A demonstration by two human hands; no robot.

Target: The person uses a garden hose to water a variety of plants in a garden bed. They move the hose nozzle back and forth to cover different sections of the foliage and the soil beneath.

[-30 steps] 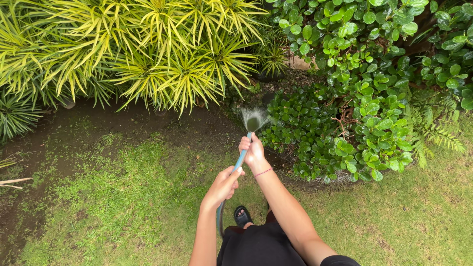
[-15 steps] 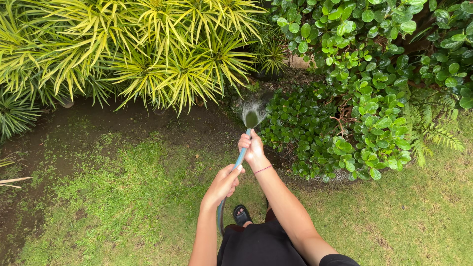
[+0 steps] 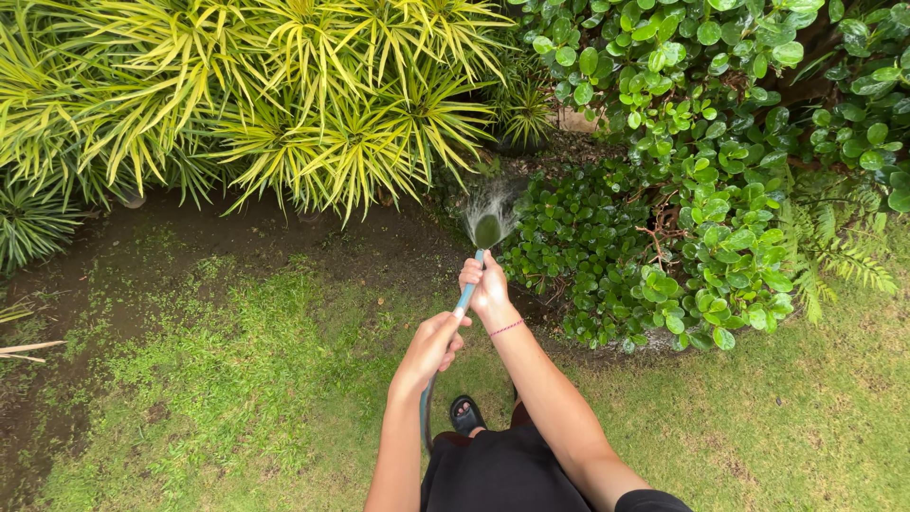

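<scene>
- A patchy lawn (image 3: 237,398) covers the lower ground, green in tufts and thin elsewhere.
- Above the lawn runs a curved strip of bare dark soil (image 3: 284,242) (damp-looking, with scattered moss).
- Behind the soil, spiky yellow-green plants (image 3: 284,95) fill the upper left.
- Right of those plants stands a round-leaved shrub (image 3: 701,171), with fern fronds (image 3: 834,256) at its far edge.
- Daylight is soft and even, without hard shadows.

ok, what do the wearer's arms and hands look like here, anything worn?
Both forearms are bare, no sleeves below the elbow. The right hand has a thin pink-red string bracelet at the wrist; the left hand shows no ring, watch or band. No gloves on either. A black short sleeve edge shows at the right upper arm.
</scene>
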